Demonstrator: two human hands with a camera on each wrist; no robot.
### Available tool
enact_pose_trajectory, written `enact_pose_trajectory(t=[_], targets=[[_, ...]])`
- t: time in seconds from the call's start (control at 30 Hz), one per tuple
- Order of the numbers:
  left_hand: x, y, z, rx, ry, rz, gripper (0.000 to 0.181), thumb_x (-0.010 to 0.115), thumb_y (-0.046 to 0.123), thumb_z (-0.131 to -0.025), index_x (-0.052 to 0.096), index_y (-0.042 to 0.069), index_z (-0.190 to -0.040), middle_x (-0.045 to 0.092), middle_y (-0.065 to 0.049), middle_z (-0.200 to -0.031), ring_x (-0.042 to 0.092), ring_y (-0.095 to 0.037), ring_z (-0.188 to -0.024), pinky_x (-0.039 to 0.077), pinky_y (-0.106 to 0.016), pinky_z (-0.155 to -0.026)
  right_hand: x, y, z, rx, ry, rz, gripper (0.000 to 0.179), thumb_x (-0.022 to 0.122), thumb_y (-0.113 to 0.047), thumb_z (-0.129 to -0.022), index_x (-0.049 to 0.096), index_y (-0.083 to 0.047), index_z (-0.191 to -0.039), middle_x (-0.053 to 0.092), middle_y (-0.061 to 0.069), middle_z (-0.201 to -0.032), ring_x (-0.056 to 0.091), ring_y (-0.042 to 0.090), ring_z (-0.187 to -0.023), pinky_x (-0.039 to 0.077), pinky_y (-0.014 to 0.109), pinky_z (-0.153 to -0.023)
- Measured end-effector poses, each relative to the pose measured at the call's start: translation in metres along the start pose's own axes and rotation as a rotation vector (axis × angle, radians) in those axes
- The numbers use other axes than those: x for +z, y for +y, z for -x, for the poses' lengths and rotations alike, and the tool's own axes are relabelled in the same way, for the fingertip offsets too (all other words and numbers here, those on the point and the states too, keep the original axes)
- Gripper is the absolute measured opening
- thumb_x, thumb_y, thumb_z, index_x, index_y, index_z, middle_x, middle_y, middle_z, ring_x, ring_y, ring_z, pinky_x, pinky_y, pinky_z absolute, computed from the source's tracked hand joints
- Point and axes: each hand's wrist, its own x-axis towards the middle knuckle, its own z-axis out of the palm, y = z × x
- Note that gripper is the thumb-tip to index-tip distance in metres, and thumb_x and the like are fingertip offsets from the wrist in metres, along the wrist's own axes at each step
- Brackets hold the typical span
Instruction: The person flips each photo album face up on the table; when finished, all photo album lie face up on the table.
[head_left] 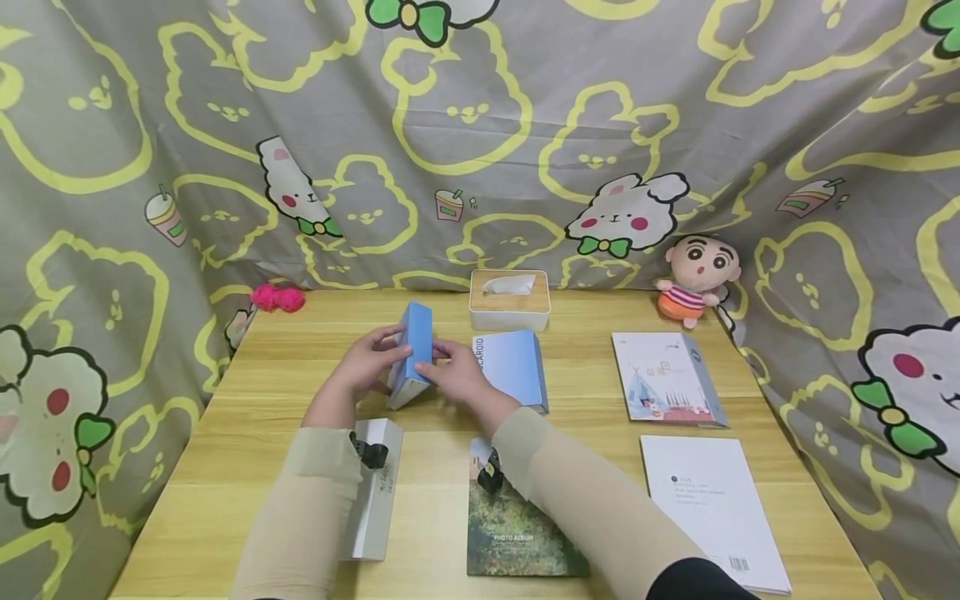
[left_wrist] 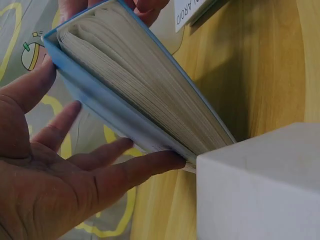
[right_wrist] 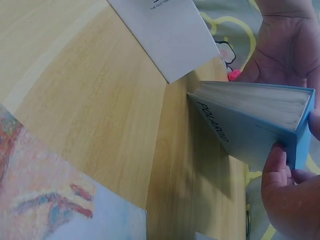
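Album (head_left: 420,337), blue and tilted with its spine up, was held between your two hands over the left half of the counter (head_left: 247,467), nearer the back edge than the front. Your left hand (head_left: 363,362) gripped its left cover and spine, while your right hand (head_left: 459,372) pinched the spine against the right cover. Just to the right lay a second blue album (head_left: 517,367), in front of the tissue box (head_left: 510,319) by the back edge.

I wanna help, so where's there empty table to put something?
Bare table lies between the pink thing and the left hand, and between the flat blue book and the tent-picture book. It's crowded where the right hand helps hold the tilted blue book.
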Motion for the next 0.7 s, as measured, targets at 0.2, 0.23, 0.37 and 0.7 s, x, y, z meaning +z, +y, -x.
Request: enact_pose_trajectory(t=[0.2, 0.23, 0.37, 0.7], targets=[[-0.0027, -0.0018, -0.0007, 0.040, -0.025, 0.016, 0.071, 0.063, 0.024, -0.108, 0.028, 0.027, -0.170, 0.016, -0.025, -0.173, 0.028, -0.059, -0.150, 0.047, -0.078, -0.097, 0.0001, 0.0007, -0.0001, -0.043, -0.041, -0.043, 0.057, 0.077, -0.009, -0.097, 0.057, 0.001, -0.150, 0.072, 0.022, -0.128, 0.069, 0.035, -0.118, 0.061, 0.040, -0.092], [-0.0030, -0.0022, -0.0009, 0.042, -0.032, 0.015, 0.071, 0.062, 0.023, -0.109, 0.027, 0.029, -0.170, 0.014, -0.024, -0.174, 0.026, -0.060, -0.150, 0.046, -0.079, -0.097, 0.0000, 0.0013, 0.0000, -0.037, -0.054, -0.065, 0.058, 0.077, -0.008, -0.098, 0.055, 0.001, -0.151, 0.072, 0.022, -0.128, 0.070, 0.035, -0.117, 0.061, 0.043, -0.092], [-0.0031, -0.0029, -0.0020, 0.042, -0.043, 0.013, 0.068, 0.059, 0.022, -0.110, 0.027, 0.033, -0.170, 0.011, -0.022, -0.175, 0.023, -0.062, -0.150, 0.043, -0.081, -0.097, -0.0014, 0.0033, -0.0002, 0.015, -0.094, -0.153, 0.062, 0.074, -0.004, -0.099, 0.050, -0.002, -0.156, 0.072, 0.022, -0.128, 0.073, 0.031, -0.110, 0.061, 0.055, -0.090], [-0.0055, -0.0100, -0.0006, 0.094, -0.055, 0.063, 0.076, 0.067, 0.022, -0.106, 0.026, 0.028, -0.170, 0.016, -0.023, -0.174, 0.036, -0.059, -0.145, 0.056, -0.070, -0.088, -0.0021, 0.0069, -0.0011, 0.027, -0.081, -0.201, 0.054, 0.072, -0.002, -0.100, 0.055, -0.003, -0.152, 0.071, 0.020, -0.132, 0.074, 0.025, -0.099, 0.061, 0.059, -0.087]])
